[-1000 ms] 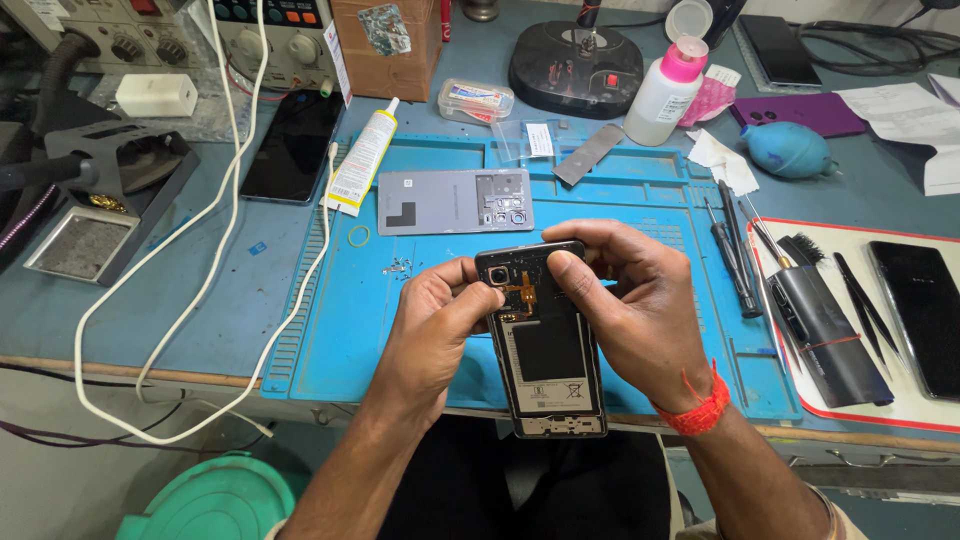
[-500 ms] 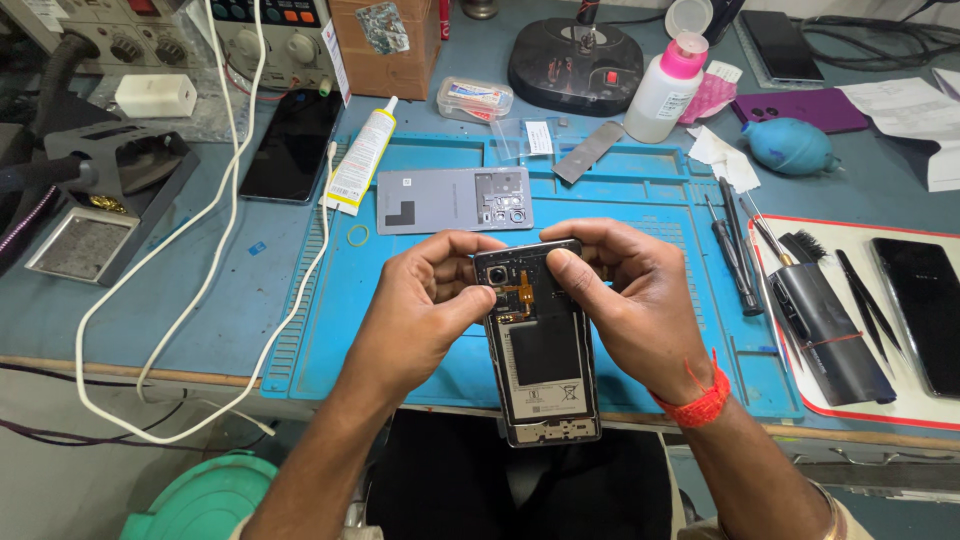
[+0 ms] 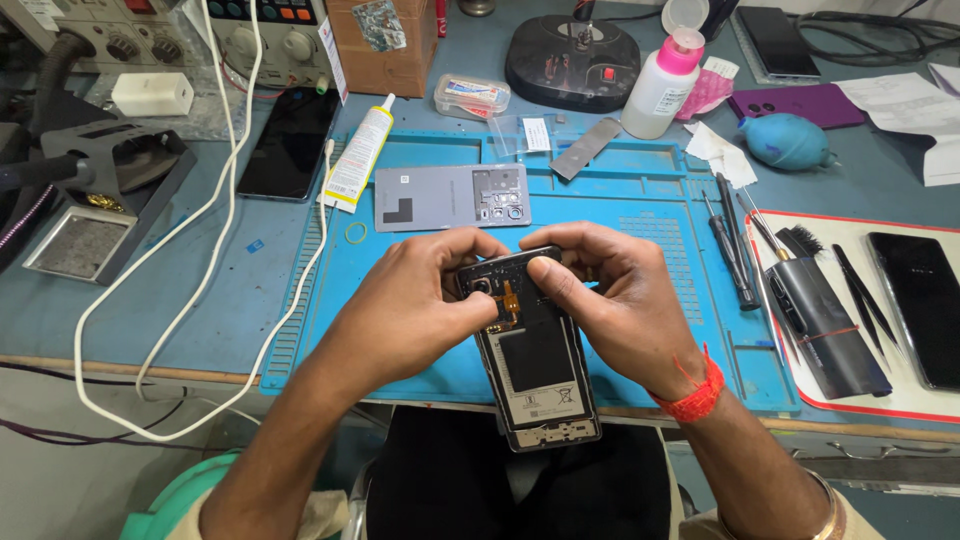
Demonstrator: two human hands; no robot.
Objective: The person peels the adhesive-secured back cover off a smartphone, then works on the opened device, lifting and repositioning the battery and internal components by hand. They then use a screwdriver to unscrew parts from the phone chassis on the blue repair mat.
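An opened smartphone [image 3: 535, 360] with its back cover off is held above the front edge of a blue work mat [image 3: 400, 270]; its battery and an orange flex cable near the camera show. My left hand [image 3: 410, 305] grips the phone's upper left side, thumb by the camera area. My right hand [image 3: 620, 300] holds the upper right side, with the thumb pressing down on the top part of the phone. A red thread band sits on my right wrist. The phone's grey back cover [image 3: 452, 197] lies flat on the mat just beyond my hands.
A glue tube [image 3: 358, 155], a dark phone [image 3: 290, 140] and a white cable [image 3: 215, 240] lie at left. At right, screwdrivers [image 3: 730, 240], a brush and tool pouch [image 3: 815, 310], tweezers and another dark phone [image 3: 920, 305] on a white tray. A pink-capped bottle [image 3: 662, 85] and blue blower [image 3: 787, 142] stand behind.
Both hands stay on the phone's top end. My right thumb has shifted slightly over the upper part of the phone; the phone sits about where it was.
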